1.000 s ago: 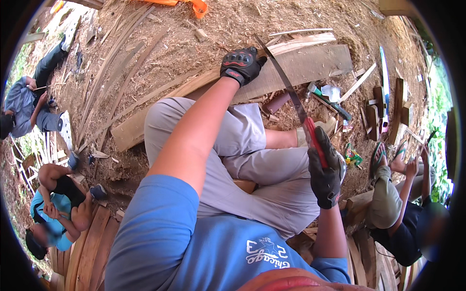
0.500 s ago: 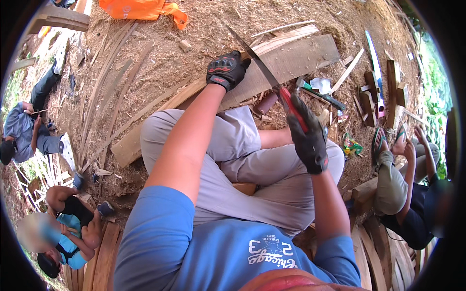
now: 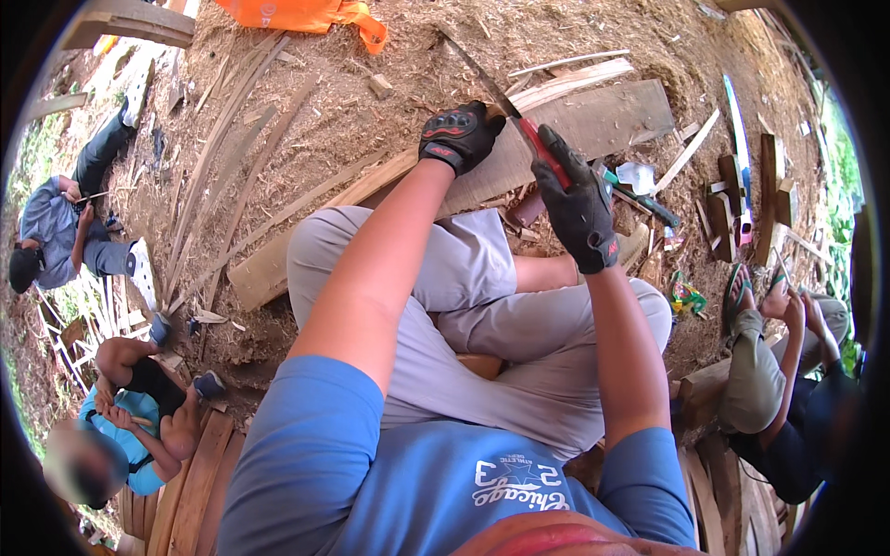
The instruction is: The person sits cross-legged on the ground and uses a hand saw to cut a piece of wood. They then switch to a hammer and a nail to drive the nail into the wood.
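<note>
My left hand (image 3: 461, 135), in a black padded glove, is closed at the fingertips on a small brown piece of wood, over a broad plank (image 3: 593, 125) and a pale wood strip (image 3: 375, 178). My gloved right hand (image 3: 582, 199) grips the red handle of a long-bladed tool (image 3: 547, 156). Its dark, narrow blade slants forward and left, passing close beside the left fingertips. Whether the blade has teeth cannot be made out. Both hands are in front of my crossed legs.
A green-and-black-handled tool (image 3: 649, 206) and a brown cylinder (image 3: 527, 209) lie right of the plank. An orange bag (image 3: 306, 14) is at the far side. Long wood strips (image 3: 218, 157) lie left. Seated people work at both sides; a blue-white blade (image 3: 739, 148) is at the right.
My right hand has moved forward and left with the red-handled tool, bringing its handle closer to my left hand. The whole view has shifted slightly.
</note>
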